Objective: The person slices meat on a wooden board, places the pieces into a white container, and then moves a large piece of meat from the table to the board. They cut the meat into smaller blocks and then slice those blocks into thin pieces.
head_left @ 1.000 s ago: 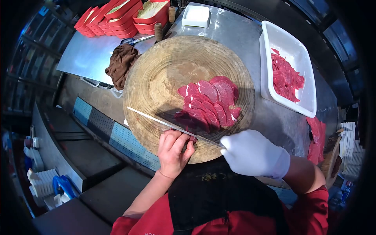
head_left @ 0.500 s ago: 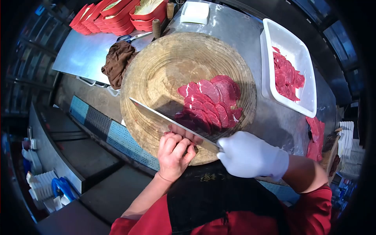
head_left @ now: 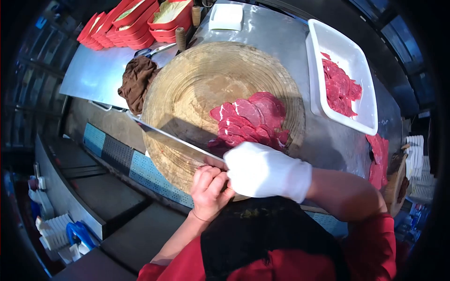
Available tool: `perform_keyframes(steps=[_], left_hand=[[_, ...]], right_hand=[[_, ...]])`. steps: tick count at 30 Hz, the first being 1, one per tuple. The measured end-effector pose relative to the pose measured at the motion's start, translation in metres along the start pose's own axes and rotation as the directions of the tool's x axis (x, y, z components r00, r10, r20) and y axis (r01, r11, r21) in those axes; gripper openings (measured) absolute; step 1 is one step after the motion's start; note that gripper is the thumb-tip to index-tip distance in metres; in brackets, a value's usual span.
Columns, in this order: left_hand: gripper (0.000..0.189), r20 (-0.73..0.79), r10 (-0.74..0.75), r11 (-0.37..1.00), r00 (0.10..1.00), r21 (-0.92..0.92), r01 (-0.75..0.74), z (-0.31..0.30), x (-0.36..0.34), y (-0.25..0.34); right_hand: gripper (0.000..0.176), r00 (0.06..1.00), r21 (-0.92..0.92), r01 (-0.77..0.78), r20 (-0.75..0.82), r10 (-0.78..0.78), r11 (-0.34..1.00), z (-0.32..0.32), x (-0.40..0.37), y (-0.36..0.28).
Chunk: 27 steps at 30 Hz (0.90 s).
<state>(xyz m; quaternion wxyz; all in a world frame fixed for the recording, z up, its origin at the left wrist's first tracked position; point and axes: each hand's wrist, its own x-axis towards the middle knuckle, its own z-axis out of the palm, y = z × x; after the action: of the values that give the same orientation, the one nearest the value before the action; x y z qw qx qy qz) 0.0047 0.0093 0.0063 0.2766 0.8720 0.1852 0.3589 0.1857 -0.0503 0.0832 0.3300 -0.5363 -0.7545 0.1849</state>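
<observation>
My right hand (head_left: 255, 169), in a white glove, grips the handle of a long knife (head_left: 180, 144). The blade slants up and left across the near part of a round wooden chopping block (head_left: 187, 79), its tip past the block's left edge. Curled fingers of my left hand (head_left: 209, 189) press down at the block's near edge, right against the blade. They hold a piece of meat, almost wholly hidden under them. Beyond the knife, thin slices of red meat (head_left: 255, 114) lie overlapping on the block.
A white tub (head_left: 316, 91) with sliced meat (head_left: 340, 89) stands at right; a larger meat piece (head_left: 377, 159) lies below it. A brown cloth (head_left: 137, 84), scissors (head_left: 161, 49), stacked red containers (head_left: 136, 35) and a small white tray (head_left: 226, 16) sit around the block's far side.
My right hand and the knife have slid left and forward, so the tip now reaches beyond the block. My left hand stays almost in place. The view has shifted slightly.
</observation>
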Motion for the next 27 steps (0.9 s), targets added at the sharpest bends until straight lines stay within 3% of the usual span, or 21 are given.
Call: perform_keyframes(steps=[2,3,5,6,8,11,20,22,25,27], left_hand=[[0.027,0.010,0.023,1.000,1.000,-0.009,-0.023,-0.001,-0.003,-0.001],[0.027,-0.007,0.015,1.000,1.000,0.005,-0.015,0.000,-0.003,0.000],[0.027,-0.023,-0.017,1.000,1.000,0.016,0.017,-0.003,-0.004,0.004],[0.026,-0.056,-0.003,1.000,0.998,0.026,0.004,0.000,-0.006,0.003],[0.026,-0.071,-0.002,1.000,0.997,0.031,0.004,0.001,-0.007,0.005],[0.026,-0.071,-0.011,0.998,0.997,0.061,0.015,0.002,-0.005,0.009],[0.028,-0.084,0.005,0.998,0.996,0.065,0.001,0.002,-0.005,0.009],[0.028,-0.080,0.001,0.998,0.997,0.062,0.004,0.001,-0.003,0.010],[0.026,-0.062,0.003,0.999,0.998,0.045,0.000,0.001,0.000,0.009],[0.026,-0.049,0.000,0.999,0.999,0.037,0.002,0.001,0.000,0.008]], right_hand=[[0.013,0.960,0.058,-0.237,0.169,0.225,0.970,-0.004,0.011,-0.012],[0.013,0.962,0.054,-0.237,0.150,0.227,0.970,-0.004,0.003,-0.016],[0.013,0.986,-0.045,-0.165,-0.042,0.163,0.985,-0.005,-0.022,-0.024],[0.012,0.942,-0.087,-0.301,0.129,0.311,0.950,-0.020,-0.030,-0.029],[0.011,0.752,-0.205,-0.529,0.336,0.567,0.823,-0.046,-0.039,-0.035],[0.011,0.750,-0.283,-0.563,0.220,0.624,0.777,-0.047,-0.049,-0.049],[0.010,0.784,-0.187,-0.531,0.263,0.563,0.827,-0.062,-0.065,-0.074],[0.018,0.681,-0.230,-0.601,0.355,0.641,0.766,-0.065,-0.063,-0.075],[0.013,0.715,-0.191,-0.582,0.342,0.609,0.790,-0.060,-0.058,-0.068],[0.013,0.680,-0.205,-0.600,0.378,0.628,0.773,-0.057,-0.047,-0.064]])
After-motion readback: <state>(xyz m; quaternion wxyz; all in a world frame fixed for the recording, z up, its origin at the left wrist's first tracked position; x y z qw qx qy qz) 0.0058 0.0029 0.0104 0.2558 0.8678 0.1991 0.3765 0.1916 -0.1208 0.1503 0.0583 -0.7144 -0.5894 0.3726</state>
